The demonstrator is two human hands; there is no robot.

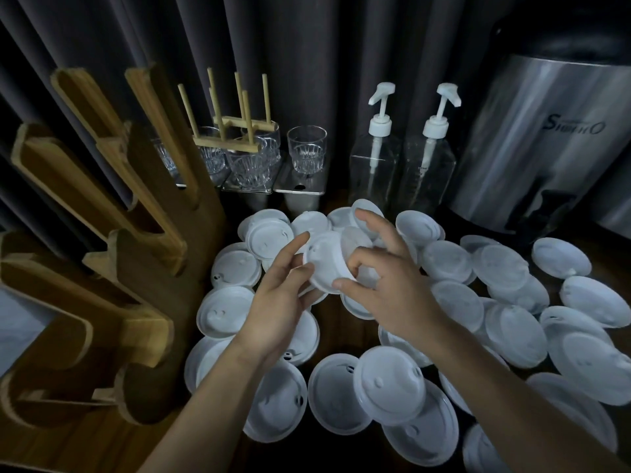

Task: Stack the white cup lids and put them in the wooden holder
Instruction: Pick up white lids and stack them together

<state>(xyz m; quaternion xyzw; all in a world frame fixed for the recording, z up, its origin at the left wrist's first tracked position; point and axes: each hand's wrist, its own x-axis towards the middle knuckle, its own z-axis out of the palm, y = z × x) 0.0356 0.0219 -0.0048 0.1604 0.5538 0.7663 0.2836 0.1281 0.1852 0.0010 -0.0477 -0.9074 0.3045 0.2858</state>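
— Hands?
— Left hand [276, 302] holding one edge, right hand [389, 285] pinching the opposite rim of the lid stack [324, 261], mid-air over loose lids [389, 384], centre.
— Facing?
— Tilted: tops toward ten o'clock, axis ten-to-four. Line up rims, press until nested. Wooden holder [143, 274] standing at nine o'clock.

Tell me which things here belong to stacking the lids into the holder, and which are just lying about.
For the job: held lid, gripped by left hand and right hand; loose lids; wooden holder.
Lying about: glass tumblers; pump bottles; steel urn; peg rack.
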